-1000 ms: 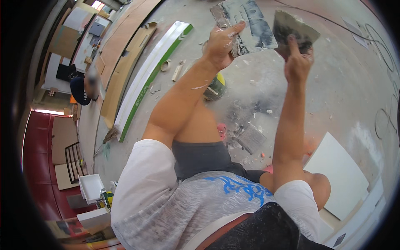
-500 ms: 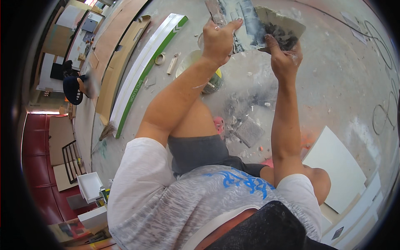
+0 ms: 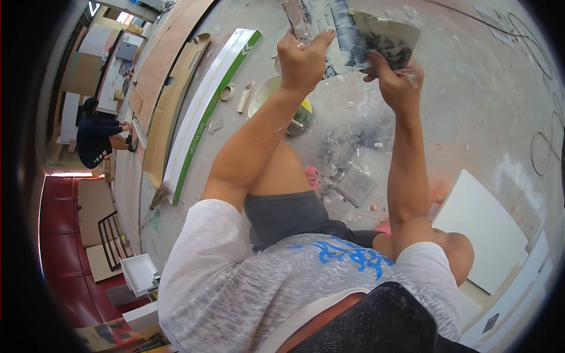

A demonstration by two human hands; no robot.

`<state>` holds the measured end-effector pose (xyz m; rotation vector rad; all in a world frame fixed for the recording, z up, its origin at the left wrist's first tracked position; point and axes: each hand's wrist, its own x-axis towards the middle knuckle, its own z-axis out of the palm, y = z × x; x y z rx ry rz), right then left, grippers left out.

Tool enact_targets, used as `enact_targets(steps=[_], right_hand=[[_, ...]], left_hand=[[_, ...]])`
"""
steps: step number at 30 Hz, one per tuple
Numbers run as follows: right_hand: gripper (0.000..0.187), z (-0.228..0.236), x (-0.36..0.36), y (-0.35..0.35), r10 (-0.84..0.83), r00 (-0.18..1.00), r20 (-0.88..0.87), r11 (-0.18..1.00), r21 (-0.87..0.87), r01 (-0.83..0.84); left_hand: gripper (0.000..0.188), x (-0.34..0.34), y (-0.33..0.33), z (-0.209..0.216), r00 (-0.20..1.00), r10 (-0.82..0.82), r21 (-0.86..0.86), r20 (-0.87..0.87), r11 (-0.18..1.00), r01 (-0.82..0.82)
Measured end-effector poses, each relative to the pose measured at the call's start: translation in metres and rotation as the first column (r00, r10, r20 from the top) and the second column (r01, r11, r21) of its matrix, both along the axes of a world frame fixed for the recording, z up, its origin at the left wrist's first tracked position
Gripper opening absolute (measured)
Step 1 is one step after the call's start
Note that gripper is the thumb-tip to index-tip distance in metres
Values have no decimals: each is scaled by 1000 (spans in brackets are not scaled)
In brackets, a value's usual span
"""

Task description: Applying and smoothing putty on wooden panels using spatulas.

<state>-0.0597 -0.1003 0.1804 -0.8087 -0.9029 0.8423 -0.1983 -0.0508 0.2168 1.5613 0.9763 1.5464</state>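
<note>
At the top middle, my left hand [image 3: 301, 63] is closed around the worn handle [image 3: 296, 20] of what looks like a trowel. Its broad blade [image 3: 338, 29] is smeared with white and dark grey paste, and its far end is cut off by the top edge. My right hand [image 3: 401, 85] grips a pale flat plate [image 3: 403, 29] by its near edge, thumb on top. Dark grey lumps [image 3: 388, 50] cling to that plate. Blade and plate meet or overlap; I cannot tell which. Partly behind my left forearm stands a bucket [image 3: 303, 117] with yellow on its side.
Left of the bucket lie a tape roll [image 3: 226, 93], a small pale tool [image 3: 243, 99], a long white-and-green box [image 3: 212, 112] and an open cardboard carton [image 3: 176, 109]. A grey square piece [image 3: 356, 185] lies between my legs. White panels [image 3: 479, 229] rest at right. Another person [image 3: 97, 135] crouches far left.
The whole view has shifted slightly. Blade and plate sit a little further left in the picture, still in my hands. The other person at far left now shows more fully, with arms stretched forward.
</note>
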Motion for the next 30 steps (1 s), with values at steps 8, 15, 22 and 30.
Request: enact_targets(steps=[8, 15, 22, 30], right_hand=[[12, -8, 7, -1, 49, 998, 45, 999, -13, -48], [22, -13, 12, -7, 354, 879, 321, 916, -310, -255], [21, -19, 25, 7, 327, 840, 434, 920, -349, -178], [21, -14, 25, -4, 313, 829, 464, 916, -377, -135]], left_hand=[[15, -3, 0, 2, 984, 48, 105, -172, 994, -30], [13, -1, -2, 9, 882, 77, 207, -465, 978, 24], [15, 0, 9, -10, 962, -89, 16, -260, 995, 97], [11, 4, 14, -12, 957, -126, 3, -263, 991, 131]])
